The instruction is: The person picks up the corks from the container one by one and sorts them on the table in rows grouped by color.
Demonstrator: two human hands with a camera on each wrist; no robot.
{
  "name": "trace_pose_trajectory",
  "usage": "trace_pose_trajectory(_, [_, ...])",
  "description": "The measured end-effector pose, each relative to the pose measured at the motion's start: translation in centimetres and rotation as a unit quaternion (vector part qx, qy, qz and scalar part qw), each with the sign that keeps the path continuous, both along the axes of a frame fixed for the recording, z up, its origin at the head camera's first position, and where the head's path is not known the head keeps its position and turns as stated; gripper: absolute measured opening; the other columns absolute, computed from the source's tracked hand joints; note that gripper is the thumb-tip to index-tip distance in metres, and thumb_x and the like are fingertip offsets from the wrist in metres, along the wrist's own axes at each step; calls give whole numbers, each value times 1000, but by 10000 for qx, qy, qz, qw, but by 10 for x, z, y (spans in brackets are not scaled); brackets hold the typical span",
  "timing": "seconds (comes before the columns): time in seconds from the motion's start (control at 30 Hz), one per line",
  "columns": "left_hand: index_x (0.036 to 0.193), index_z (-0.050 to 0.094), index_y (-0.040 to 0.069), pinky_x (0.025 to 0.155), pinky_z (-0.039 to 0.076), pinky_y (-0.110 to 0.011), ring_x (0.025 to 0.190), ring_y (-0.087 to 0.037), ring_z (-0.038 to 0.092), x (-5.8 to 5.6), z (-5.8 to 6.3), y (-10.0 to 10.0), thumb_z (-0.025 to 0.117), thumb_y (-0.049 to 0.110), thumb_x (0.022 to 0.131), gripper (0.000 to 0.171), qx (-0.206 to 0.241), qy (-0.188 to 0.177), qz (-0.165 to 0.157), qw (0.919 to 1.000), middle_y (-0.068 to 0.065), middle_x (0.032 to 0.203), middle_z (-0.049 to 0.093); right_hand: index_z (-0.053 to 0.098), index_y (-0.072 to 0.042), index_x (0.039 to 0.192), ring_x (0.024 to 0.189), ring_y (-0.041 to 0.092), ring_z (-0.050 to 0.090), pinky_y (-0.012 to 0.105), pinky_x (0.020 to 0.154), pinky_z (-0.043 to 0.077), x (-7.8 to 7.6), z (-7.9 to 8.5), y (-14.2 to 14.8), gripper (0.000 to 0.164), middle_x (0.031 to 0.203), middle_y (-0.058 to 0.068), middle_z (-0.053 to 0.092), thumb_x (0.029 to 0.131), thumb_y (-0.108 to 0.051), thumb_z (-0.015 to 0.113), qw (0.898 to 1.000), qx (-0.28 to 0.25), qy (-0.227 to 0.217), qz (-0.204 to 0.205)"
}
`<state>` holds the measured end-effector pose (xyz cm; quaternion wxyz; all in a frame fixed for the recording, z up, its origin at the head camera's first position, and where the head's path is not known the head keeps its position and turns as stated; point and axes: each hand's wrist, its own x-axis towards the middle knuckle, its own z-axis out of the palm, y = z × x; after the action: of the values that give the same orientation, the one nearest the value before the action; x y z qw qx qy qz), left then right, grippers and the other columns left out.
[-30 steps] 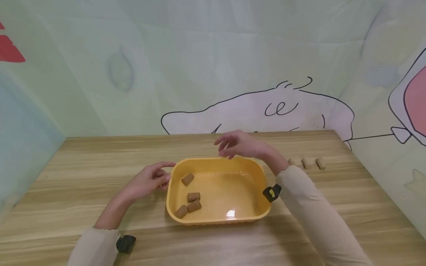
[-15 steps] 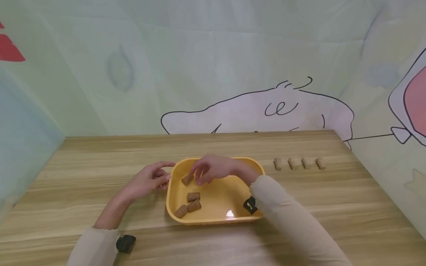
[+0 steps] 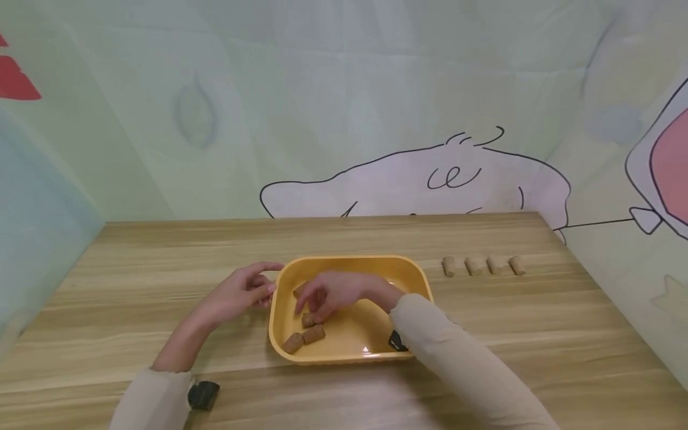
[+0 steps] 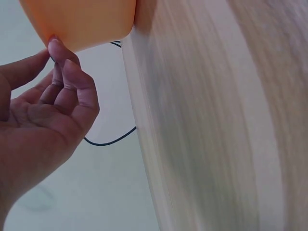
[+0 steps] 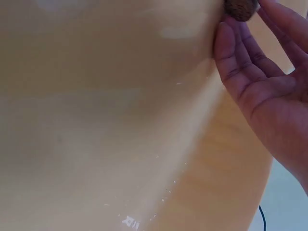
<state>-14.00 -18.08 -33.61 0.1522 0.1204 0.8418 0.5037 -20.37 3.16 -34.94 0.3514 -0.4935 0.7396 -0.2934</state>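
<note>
My right hand [image 3: 334, 294] reaches down inside a yellow plastic basin [image 3: 371, 358]. Its thumb and fingertips pinch a brown cork [image 3: 308, 321], which shows as a round end [image 5: 240, 7] at the top of the right wrist view. Nearer the basin's front left corner lie two more corks, one against the left wall [image 3: 292, 342] and one [image 3: 314, 333] beside it. Another cork [image 3: 298, 290] is partly covered by my right fingers. At the basin's left side, my left hand [image 3: 239, 294] holds the rim, thumb and fingertips meeting at the edge in the left wrist view.
On the wooden table [image 3: 161, 251], right of the basin, several lighter corks stand in a row, the leftmost cork [image 3: 448, 266] closest to the basin. A printed cloth backdrop [image 3: 344, 107] rises behind the table's far edge.
My right hand has moved from above the basin's back rim, left and down among the corks, and now pinches one. My left hand has stayed at the rim.
</note>
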Motion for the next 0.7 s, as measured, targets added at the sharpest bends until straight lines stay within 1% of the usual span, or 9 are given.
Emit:
trace_pose_trajectory(0.17, [130, 39, -9, 65, 48, -32, 70, -19, 52, 1, -1, 0, 49, 1, 93, 40, 33, 55, 13, 10000, -8, 78, 57, 65, 0, 103, 71, 5, 50, 17, 66, 43, 1, -2, -2, 25, 80, 3, 58, 78, 6, 64, 9999, 53, 70, -56])
trace_pose_trajectory(0.4, [131, 39, -7, 65, 48, -33, 71, -19, 52, 1, -1, 0, 49, 3, 93, 40, -13, 98, -39, 9999, -8, 80, 57, 65, 1, 103, 72, 4, 53, 17, 67, 45, 1, 0, 2, 23, 82, 5, 62, 79, 1, 66, 9997, 102, 214, -106])
trace_pose_trajectory(0.57, [131, 38, -7, 65, 47, -33, 71, -19, 52, 1, -1, 0, 49, 3, 93, 40, -44, 87, -25, 9999, -7, 80, 57, 64, 3, 103, 70, 5, 53, 18, 63, 45, -2, 0, 6, 23, 84, 9, 62, 81, 1, 65, 9997, -19, 84, -218])
trace_pose_trajectory(0.7, [131, 38, -7, 64, 47, -32, 71, -18, 52, 1, -1, 0, 49, 3, 93, 40, -31, 62, -18, 10000, -8, 80, 57, 62, 4, 105, 69, 6, 53, 20, 61, 46, -3, 5, 8, 24, 85, 9, 62, 82, 2, 64, 9994, -113, -46, -334])
